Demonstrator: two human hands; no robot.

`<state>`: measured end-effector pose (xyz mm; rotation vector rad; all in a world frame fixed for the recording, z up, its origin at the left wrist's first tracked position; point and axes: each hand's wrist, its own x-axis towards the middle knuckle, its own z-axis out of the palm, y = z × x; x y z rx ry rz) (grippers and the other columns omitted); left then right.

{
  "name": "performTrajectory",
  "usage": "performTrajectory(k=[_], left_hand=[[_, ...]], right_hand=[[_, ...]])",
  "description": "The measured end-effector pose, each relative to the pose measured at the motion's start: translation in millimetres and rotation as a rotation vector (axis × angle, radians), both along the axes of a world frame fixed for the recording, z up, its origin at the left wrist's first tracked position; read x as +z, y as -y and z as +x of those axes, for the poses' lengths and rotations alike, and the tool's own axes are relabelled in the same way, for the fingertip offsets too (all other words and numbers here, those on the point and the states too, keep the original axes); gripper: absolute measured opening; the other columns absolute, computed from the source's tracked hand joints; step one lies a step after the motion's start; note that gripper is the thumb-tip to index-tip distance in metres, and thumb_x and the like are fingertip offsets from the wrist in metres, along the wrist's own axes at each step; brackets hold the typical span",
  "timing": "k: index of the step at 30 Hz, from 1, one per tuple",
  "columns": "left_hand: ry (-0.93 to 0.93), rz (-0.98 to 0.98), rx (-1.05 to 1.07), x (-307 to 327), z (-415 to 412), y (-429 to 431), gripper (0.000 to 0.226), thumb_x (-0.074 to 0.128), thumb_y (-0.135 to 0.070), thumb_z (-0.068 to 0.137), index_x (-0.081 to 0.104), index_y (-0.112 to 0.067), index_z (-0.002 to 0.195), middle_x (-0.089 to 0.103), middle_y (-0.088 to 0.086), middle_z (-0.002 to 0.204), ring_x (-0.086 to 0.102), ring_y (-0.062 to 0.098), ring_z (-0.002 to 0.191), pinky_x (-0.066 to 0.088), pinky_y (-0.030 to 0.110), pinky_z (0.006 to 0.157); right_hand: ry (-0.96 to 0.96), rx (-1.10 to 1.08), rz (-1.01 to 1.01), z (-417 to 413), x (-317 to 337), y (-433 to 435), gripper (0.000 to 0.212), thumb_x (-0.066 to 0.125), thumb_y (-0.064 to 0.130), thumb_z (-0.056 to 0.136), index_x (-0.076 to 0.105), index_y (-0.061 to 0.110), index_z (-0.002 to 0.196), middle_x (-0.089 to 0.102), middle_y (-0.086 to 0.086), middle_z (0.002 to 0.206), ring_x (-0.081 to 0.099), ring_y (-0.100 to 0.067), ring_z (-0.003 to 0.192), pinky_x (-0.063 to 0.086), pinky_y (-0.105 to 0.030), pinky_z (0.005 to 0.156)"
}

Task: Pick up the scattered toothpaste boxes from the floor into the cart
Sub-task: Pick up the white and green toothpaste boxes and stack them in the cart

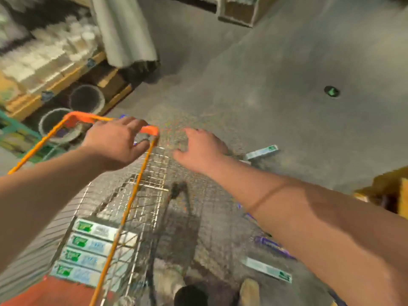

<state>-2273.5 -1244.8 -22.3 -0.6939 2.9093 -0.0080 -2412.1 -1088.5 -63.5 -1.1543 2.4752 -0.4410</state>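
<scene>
A grey concrete floor is filling the view, and you are looking down onto it over a wire cart with an orange rim.

Four toothpaste boxes, white with green logos, are lying side by side inside the cart, at the end nearest you. Three more are lying on the floor to the right of the cart. A white-and-green box is sitting level with the cart's far end, partly hidden by your right wrist. A purple box is showing just beside your right forearm. A second white-and-green box is lying near it, closer to you.

Your left hand is hovering over the far right corner of the cart's rim, fingers loosely extended; whether they are touching the rim cannot be told. Your right hand is reaching out just right of that corner, fingers spread and holding nothing. The two hands are staying well apart.

Left of the cart, blurred shelving is carrying pale goods, with two round buckets beneath it and a grey roll leaning beyond. Far to the right of the cart, a small dark green disc is lying on the floor.
</scene>
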Motion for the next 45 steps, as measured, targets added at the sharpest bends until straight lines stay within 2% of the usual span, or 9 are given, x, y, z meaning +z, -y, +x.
performTrajectory(k=[9, 14, 18, 24, 32, 35, 37, 41, 45], left_hand=[[0.156, 0.016, -0.200, -29, -155, -118, 0.071, 0.030, -0.068, 0.093, 0.036, -0.026, 0.150, 0.049, 0.004, 0.150, 0.050, 0.029, 0.134, 0.042, 0.047, 0.105], [0.267, 0.010, -0.317, -79, -225, -130, 0.073, 0.026, -0.071, 0.095, 0.029, -0.026, 0.152, 0.044, 0.002, 0.154, 0.046, 0.024, 0.136, 0.041, 0.049, 0.108], [0.279, 0.030, -0.388, -136, -292, -110, 0.080, 0.016, -0.074, 0.093, 0.025, -0.023, 0.153, 0.041, 0.002, 0.156, 0.042, 0.025, 0.140, 0.042, 0.051, 0.107], [0.328, 0.108, -0.459, -231, -380, -65, 0.086, 0.023, -0.075, 0.095, 0.007, -0.021, 0.160, 0.016, 0.003, 0.169, 0.016, 0.027, 0.156, 0.024, 0.062, 0.119], [0.374, 0.112, -0.490, -369, -443, -17, 0.090, 0.019, -0.079, 0.092, 0.010, -0.019, 0.159, 0.018, 0.006, 0.168, 0.023, 0.028, 0.152, 0.032, 0.061, 0.113], [0.373, 0.110, -0.483, -431, -466, -12, 0.092, 0.017, -0.081, 0.091, 0.012, -0.019, 0.158, 0.022, 0.007, 0.166, 0.026, 0.029, 0.151, 0.034, 0.061, 0.111], [0.375, 0.112, -0.493, -482, -479, -13, 0.091, 0.019, -0.080, 0.090, 0.014, -0.019, 0.157, 0.025, 0.007, 0.164, 0.030, 0.029, 0.148, 0.035, 0.061, 0.111], [0.432, 0.103, -0.538, -600, -499, -27, 0.099, 0.029, -0.082, 0.088, 0.007, -0.017, 0.159, 0.018, 0.008, 0.166, 0.024, 0.031, 0.151, 0.031, 0.063, 0.114], [0.448, 0.054, -0.597, -704, -510, -41, 0.106, 0.030, -0.087, 0.085, 0.002, -0.016, 0.160, 0.016, 0.010, 0.167, 0.022, 0.032, 0.151, 0.033, 0.061, 0.113]], right_hand=[[0.046, -0.190, 0.095, -133, -18, -144, 0.063, 0.062, 0.059, 0.082, 0.056, 0.021, 0.131, 0.066, -0.011, 0.121, 0.063, -0.034, 0.114, 0.054, -0.041, 0.091], [0.030, -0.188, 0.156, -190, -53, -166, 0.078, 0.057, 0.059, 0.086, 0.042, 0.017, 0.151, 0.065, -0.007, 0.112, 0.062, -0.028, 0.106, 0.056, -0.039, 0.084], [0.002, -0.207, 0.280, -241, -93, -153, 0.083, 0.055, 0.062, 0.090, 0.030, 0.020, 0.157, 0.060, -0.008, 0.132, 0.055, -0.030, 0.121, 0.052, -0.042, 0.094], [-0.022, -0.200, 0.357, -318, -163, -110, 0.086, 0.053, 0.063, 0.095, 0.016, 0.022, 0.161, 0.028, -0.006, 0.166, 0.023, -0.028, 0.153, 0.022, -0.049, 0.122], [-0.101, -0.104, 0.387, -396, -297, -83, 0.089, 0.050, 0.066, 0.092, 0.017, 0.020, 0.161, 0.030, -0.004, 0.164, 0.026, -0.028, 0.151, 0.027, -0.050, 0.120], [-0.078, -0.086, 0.424, -422, -365, -79, 0.089, 0.049, 0.066, 0.092, 0.014, 0.021, 0.162, 0.025, -0.005, 0.167, 0.022, -0.028, 0.154, 0.025, -0.051, 0.123], [-0.077, -0.066, 0.429, -440, -419, -77, 0.086, 0.052, 0.063, 0.091, 0.020, 0.021, 0.160, 0.032, -0.006, 0.163, 0.027, -0.028, 0.151, 0.027, -0.049, 0.122], [-0.085, -0.041, 0.464, -476, -533, -80, 0.080, 0.060, 0.054, 0.089, 0.029, 0.022, 0.156, 0.043, -0.004, 0.155, 0.037, -0.026, 0.143, 0.034, -0.047, 0.115], [-0.093, -0.031, 0.534, -505, -632, -85, 0.091, 0.069, 0.027, 0.087, 0.018, 0.021, 0.162, 0.033, -0.003, 0.162, 0.027, -0.025, 0.149, 0.023, -0.048, 0.124]])
